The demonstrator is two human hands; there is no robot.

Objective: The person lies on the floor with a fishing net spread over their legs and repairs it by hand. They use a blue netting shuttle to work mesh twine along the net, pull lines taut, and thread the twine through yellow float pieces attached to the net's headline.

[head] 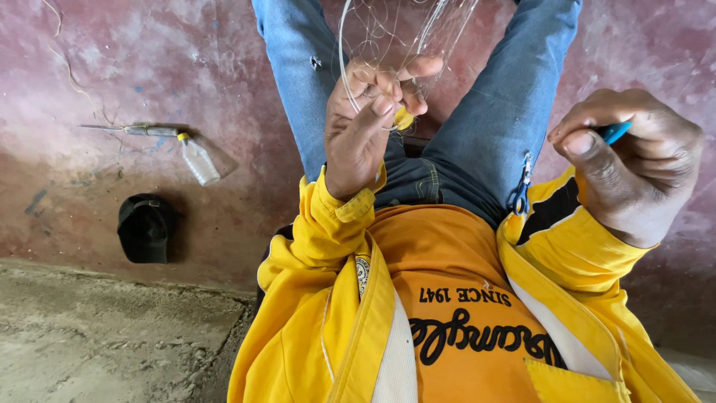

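My left hand (365, 123) is raised over my lap, fingers pinched on a fine clear fishing net (403, 30) and a small yellow piece (403, 118) tucked under the fingertips. The net's thin line loops up out of the top of the view. My right hand (634, 168) is closed at the right, gripping a blue tool (616, 131) of which only the tip shows. I sit with my legs in blue jeans stretched out, wearing a yellow jacket over an orange shirt.
On the reddish floor to the left lie a small clear plastic bottle with a yellow cap (198, 158), a thin metal tool (138, 130) and a black cap (145, 227). A rough grey concrete strip (104, 336) runs along the lower left.
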